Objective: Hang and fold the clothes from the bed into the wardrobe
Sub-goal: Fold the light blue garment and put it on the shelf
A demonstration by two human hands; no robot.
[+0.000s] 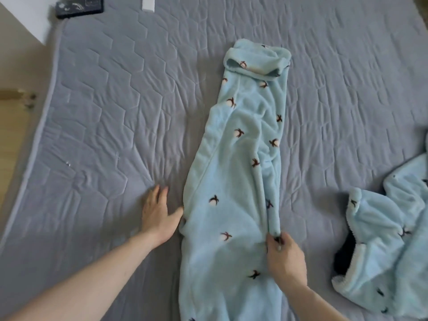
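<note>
Covering nearly the whole view, the bed [97,117] shows a grey quilted cover with a stitched hexagon pattern, its rounded edge curving down the left side. A long pale-blue fleece garment [234,172] printed with small dark bird shapes lies lengthwise along the middle of the bed, folded narrow, its far end turned back into a thick cuff and its near end running out of view at the bottom. A second fleece piece [379,251] in the same blue print lies crumpled at the right edge, apart from the first, with a dark lining or dark cloth showing in its folds.

The person's left hand [157,212] lies flat on the bed just left of the garment, fingers straight and together pointing to the far side, the thumb spread so that its tip touches the garment's left edge; this grip holds nothing. The right hand [286,258] sits at the garment's right edge near the person, its grip pinching a fold of the fleece between thumb and curled fingers.

A dark flat rectangular object [80,6] rests at the far-left corner of the bed.
</note>
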